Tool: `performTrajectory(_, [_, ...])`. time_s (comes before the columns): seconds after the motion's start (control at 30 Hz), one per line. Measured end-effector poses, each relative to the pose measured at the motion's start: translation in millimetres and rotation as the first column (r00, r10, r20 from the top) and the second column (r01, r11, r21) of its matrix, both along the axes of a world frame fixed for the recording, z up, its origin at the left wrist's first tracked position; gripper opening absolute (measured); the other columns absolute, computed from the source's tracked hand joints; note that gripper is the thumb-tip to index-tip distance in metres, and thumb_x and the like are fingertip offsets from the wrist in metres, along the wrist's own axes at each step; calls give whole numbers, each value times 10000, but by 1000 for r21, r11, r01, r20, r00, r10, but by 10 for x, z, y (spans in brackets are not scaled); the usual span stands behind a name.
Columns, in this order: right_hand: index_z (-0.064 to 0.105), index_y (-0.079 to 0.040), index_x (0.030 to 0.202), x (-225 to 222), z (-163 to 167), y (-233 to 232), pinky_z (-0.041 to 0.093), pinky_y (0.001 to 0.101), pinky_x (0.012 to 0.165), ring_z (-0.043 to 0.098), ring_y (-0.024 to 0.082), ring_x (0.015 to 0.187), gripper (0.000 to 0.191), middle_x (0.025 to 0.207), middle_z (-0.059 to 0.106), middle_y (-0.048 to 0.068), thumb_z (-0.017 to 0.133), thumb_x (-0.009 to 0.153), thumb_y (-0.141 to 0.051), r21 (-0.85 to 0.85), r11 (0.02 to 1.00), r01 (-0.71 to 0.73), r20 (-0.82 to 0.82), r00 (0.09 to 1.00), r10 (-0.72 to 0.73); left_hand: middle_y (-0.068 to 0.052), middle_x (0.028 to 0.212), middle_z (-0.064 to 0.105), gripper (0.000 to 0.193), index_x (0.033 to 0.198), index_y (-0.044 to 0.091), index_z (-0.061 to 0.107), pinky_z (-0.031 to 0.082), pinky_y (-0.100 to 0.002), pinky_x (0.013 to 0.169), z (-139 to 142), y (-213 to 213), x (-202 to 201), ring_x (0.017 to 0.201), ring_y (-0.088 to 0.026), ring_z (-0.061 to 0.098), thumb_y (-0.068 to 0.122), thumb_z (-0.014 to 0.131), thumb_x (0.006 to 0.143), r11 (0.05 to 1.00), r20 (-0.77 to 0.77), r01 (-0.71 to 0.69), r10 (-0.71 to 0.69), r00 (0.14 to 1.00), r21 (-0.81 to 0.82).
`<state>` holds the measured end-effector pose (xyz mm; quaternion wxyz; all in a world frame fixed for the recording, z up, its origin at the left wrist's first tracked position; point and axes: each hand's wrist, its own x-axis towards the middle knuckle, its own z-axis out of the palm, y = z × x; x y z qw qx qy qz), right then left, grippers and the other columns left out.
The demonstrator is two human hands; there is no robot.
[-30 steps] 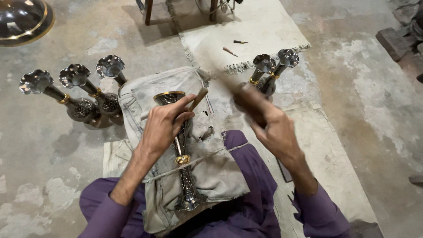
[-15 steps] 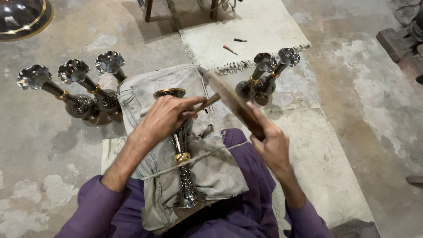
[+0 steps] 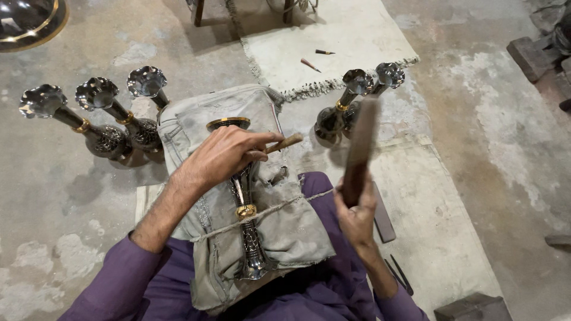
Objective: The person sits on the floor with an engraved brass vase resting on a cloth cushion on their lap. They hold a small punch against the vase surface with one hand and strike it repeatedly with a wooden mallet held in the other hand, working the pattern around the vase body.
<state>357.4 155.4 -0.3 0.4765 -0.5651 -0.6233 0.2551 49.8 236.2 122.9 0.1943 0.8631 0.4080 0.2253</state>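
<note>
Head view, vase (image 3: pixel 247 229) under left fingers (image 3: pixel 253 145), seemingly.

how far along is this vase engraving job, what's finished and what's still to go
Three patterned vases lie at the left, seemingly done; two more wait at the right, state unclear. In hand: the left hand sets a chisel on the tied-down vase, the right hand raising a wooden mallet.

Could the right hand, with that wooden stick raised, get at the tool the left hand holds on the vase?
Probably yes. The right hand holds the wooden stick up beside the lap, and nothing lies between it and the small tool in the left hand over the metal vase.
</note>
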Motion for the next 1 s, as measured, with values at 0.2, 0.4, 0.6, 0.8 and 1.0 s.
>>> performTrajectory(0.2, [510,-179,1405,-50,-180,-78,702,350,843,714,252,935,433,1108,646,163,652,1031,-12,168,986,-24,-39,999,31,-88,771,745,472,1345,281,636,525,-477,640,72,36,74,639,-270,680,277,704,878,982,-212,-48,8,977,-184])
performTrajectory(0.4, [441,-127,1523,3,-94,-117,603,439,805,765,302,940,777,1037,749,206,698,798,-15,-177,984,5,296,954,49,0,970,807,453,1360,277,612,566,-426,576,-9,39,55,664,-206,706,147,670,930,985,-154,-110,88,984,-136])
performTrajectory(0.6, [279,-92,1593,95,161,-59,507,466,1028,583,422,1264,920,1401,555,286,745,804,-5,-3,963,-271,250,932,263,-126,1017,798,499,1368,129,547,667,-355,797,-145,-38,-212,926,-206,805,108,739,908,906,398,-210,358,845,-369])
performTrajectory(0.8, [314,-167,1602,86,171,147,573,489,985,660,377,1180,880,1372,601,198,752,845,-58,-87,960,-267,275,919,281,-127,1003,811,466,1360,134,592,678,-334,785,-164,-10,-218,927,-205,814,96,730,916,951,346,-163,252,904,-264])
performTrajectory(1.0, [414,-282,1538,124,189,188,683,417,767,738,268,860,848,1192,673,90,786,789,-140,-226,909,-351,522,744,417,-67,953,811,510,1354,203,633,639,-382,767,-41,33,-146,830,-200,796,138,765,866,968,138,-167,194,971,-186])
